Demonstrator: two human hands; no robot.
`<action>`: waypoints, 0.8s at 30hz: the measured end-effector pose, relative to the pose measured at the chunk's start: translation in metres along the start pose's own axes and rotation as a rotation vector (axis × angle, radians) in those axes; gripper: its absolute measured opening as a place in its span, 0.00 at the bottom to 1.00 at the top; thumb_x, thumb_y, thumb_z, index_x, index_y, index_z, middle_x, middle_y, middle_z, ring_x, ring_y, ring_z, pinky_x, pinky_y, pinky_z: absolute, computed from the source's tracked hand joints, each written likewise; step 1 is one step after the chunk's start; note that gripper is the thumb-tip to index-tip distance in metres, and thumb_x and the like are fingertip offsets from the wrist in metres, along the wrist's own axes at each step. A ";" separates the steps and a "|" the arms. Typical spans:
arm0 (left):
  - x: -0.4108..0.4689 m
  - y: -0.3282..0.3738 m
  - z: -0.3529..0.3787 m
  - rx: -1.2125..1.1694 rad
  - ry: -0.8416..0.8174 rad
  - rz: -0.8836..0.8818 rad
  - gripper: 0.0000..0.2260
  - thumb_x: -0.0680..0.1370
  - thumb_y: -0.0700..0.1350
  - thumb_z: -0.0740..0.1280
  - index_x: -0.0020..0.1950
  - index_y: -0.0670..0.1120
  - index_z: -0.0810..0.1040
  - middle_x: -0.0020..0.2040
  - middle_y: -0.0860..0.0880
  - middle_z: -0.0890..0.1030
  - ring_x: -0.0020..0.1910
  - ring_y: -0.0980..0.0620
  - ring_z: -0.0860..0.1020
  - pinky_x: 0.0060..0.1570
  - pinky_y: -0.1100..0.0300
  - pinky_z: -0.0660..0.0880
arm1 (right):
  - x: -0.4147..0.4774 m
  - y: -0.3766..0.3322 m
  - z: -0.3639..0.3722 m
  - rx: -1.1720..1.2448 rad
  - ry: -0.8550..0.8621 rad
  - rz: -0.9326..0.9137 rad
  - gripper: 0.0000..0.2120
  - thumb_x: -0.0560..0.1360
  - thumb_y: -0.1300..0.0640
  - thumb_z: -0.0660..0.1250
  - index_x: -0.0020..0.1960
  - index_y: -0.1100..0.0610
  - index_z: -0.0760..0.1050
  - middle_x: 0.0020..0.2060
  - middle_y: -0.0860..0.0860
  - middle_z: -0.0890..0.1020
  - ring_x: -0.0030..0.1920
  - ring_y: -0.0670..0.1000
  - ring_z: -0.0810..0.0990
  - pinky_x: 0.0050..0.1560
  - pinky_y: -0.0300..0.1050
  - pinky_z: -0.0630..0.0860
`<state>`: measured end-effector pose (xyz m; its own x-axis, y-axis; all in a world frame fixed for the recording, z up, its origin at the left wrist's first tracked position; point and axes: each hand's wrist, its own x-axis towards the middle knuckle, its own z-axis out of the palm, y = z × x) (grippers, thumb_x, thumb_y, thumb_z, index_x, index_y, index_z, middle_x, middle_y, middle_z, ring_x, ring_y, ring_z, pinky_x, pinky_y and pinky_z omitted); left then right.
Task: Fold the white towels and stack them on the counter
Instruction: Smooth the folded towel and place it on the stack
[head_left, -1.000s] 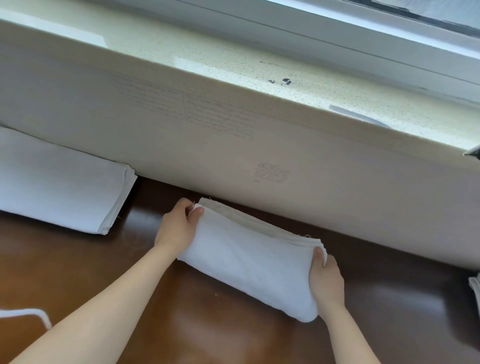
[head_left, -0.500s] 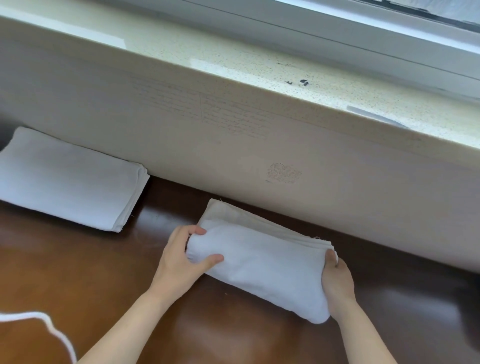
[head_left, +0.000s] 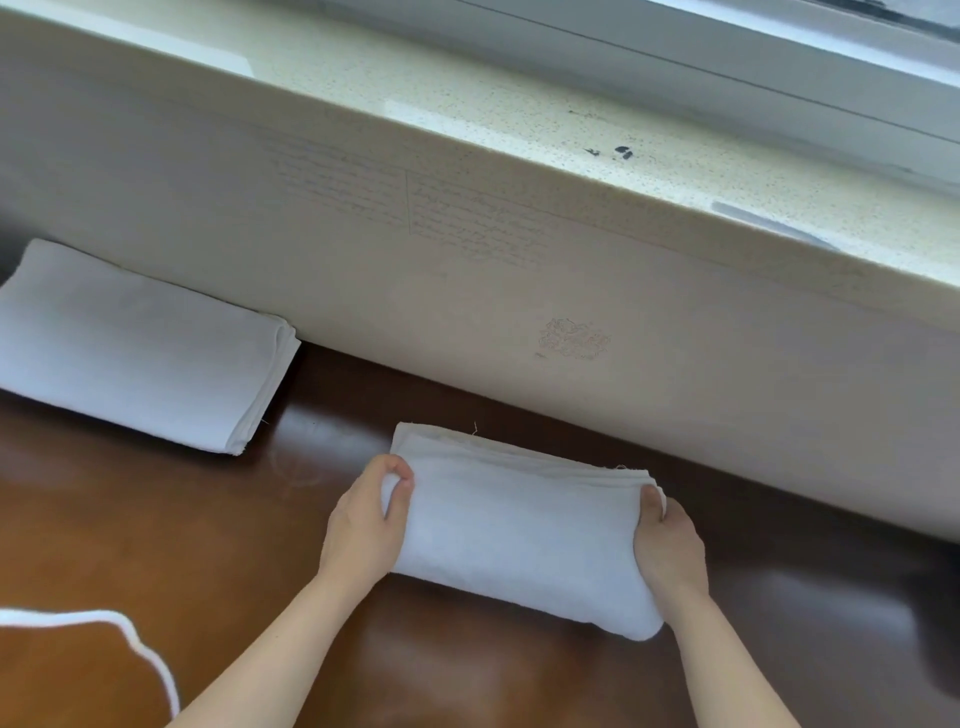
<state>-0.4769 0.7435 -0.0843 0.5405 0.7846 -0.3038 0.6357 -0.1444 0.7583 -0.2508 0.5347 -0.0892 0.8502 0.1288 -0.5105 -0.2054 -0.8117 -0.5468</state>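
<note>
My left hand (head_left: 363, 525) and right hand (head_left: 667, 545) grip the ends of the folded towel (head_left: 519, 530) — its long axis spanning them — the stack (head_left: 135, 348) lying to my left.

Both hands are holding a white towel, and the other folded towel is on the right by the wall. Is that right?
Not quite. The left hand and right hand do hold the white towel, but the other folded towel lies on the left by the wall; the head view shows it.
</note>
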 end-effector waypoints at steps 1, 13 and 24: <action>0.004 0.003 0.000 0.011 -0.009 -0.034 0.05 0.83 0.49 0.60 0.52 0.60 0.68 0.49 0.60 0.77 0.50 0.52 0.78 0.47 0.54 0.75 | 0.003 0.000 -0.001 -0.003 -0.007 0.013 0.22 0.82 0.39 0.48 0.59 0.51 0.73 0.46 0.50 0.77 0.49 0.56 0.76 0.50 0.50 0.70; 0.020 0.034 -0.011 -0.045 0.143 0.196 0.03 0.81 0.44 0.66 0.53 0.52 0.76 0.50 0.62 0.76 0.53 0.73 0.72 0.50 0.78 0.66 | -0.005 -0.001 -0.003 -0.057 0.061 -0.057 0.19 0.82 0.40 0.48 0.50 0.49 0.72 0.45 0.50 0.79 0.48 0.56 0.76 0.50 0.50 0.70; 0.064 0.031 0.017 0.085 0.113 -0.137 0.03 0.82 0.43 0.64 0.51 0.50 0.77 0.60 0.48 0.79 0.56 0.44 0.77 0.44 0.56 0.70 | 0.003 -0.004 0.003 -0.046 0.098 0.042 0.24 0.83 0.40 0.45 0.61 0.54 0.72 0.46 0.53 0.75 0.47 0.57 0.73 0.49 0.49 0.67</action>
<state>-0.4132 0.7792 -0.0903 0.3833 0.8623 -0.3310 0.7459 -0.0776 0.6615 -0.2491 0.5402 -0.0907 0.8849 0.0399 -0.4641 -0.2211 -0.8408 -0.4940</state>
